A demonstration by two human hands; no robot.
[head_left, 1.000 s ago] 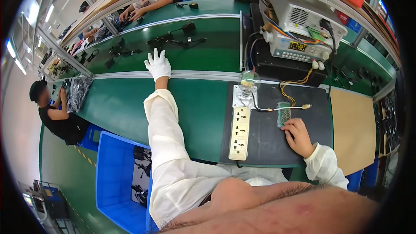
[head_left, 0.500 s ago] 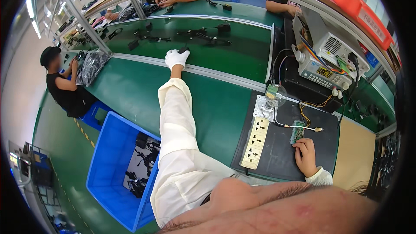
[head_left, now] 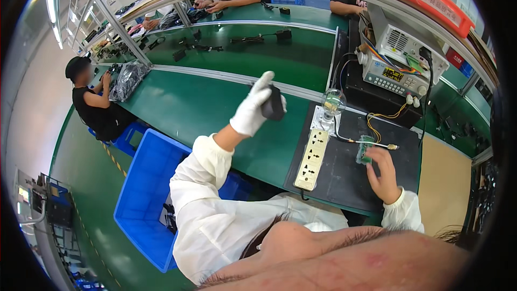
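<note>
My left hand (head_left: 252,109), in a white glove, holds a black power adapter (head_left: 274,103) above the green bench, closed around its body with one finger pointing up. My bare right hand (head_left: 384,177) is over the black mat, its thumb and fingers apart. Its fingertips are at the near edge of a small green circuit board (head_left: 363,148); whether they touch it I cannot tell. Across the far side of the board lies a cable with a pale connector (head_left: 393,146). Left of it stands a cream power strip (head_left: 311,161), with a clear glass bulb (head_left: 334,101) behind it.
Stacked test instruments (head_left: 396,75) with coloured wires stand at the back right. Black adapters with cords (head_left: 283,34) lie on the belt beyond the metal rail. A blue bin (head_left: 132,199) is at the left. A person (head_left: 91,102) sits past it; others work across the bench.
My left hand has come back from the belt, moving right and nearer with the adapter raised in it. My right hand has shifted slightly, its fingers spreading at the circuit board.
</note>
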